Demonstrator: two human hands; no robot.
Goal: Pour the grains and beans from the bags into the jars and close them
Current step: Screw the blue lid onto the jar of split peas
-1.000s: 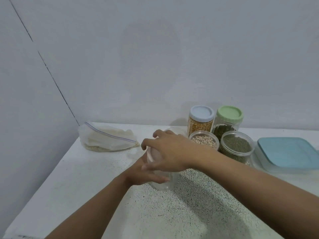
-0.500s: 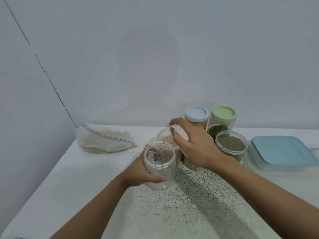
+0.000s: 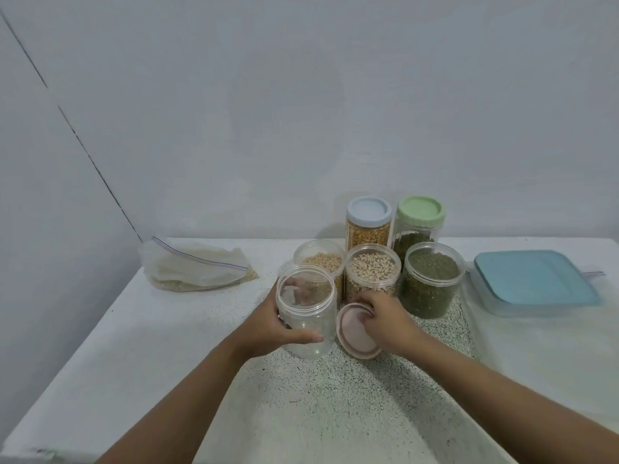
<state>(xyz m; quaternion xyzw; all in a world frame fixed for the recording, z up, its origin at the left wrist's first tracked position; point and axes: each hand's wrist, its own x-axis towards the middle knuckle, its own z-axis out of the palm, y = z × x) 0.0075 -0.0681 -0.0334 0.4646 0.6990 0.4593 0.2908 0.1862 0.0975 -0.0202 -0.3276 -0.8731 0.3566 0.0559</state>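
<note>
An empty clear jar [image 3: 306, 298] stands open on the speckled table [image 3: 335, 396], and my left hand [image 3: 274, 324] grips its side. Just to its right a pink lid [image 3: 355, 333] lies on the table. My right hand [image 3: 385, 316] holds that lid at its far edge, fingers curled over it. A zip bag of pale grains [image 3: 194, 267] lies at the back left. Behind the empty jar stand three open filled jars: tan beans [image 3: 323, 262], black-eyed peas [image 3: 371, 271] and green mung beans [image 3: 430, 281].
Two tall closed jars stand by the wall, one with a blue lid [image 3: 368, 222], one with a green lid [image 3: 420, 222]. A flat container with a blue lid [image 3: 536, 279] sits at the right. The wall meets the table at the left.
My right hand took the pink lid off the empty jar, carried it right and lowered it onto the table beside the jar. My left hand kept its grip on the jar.
</note>
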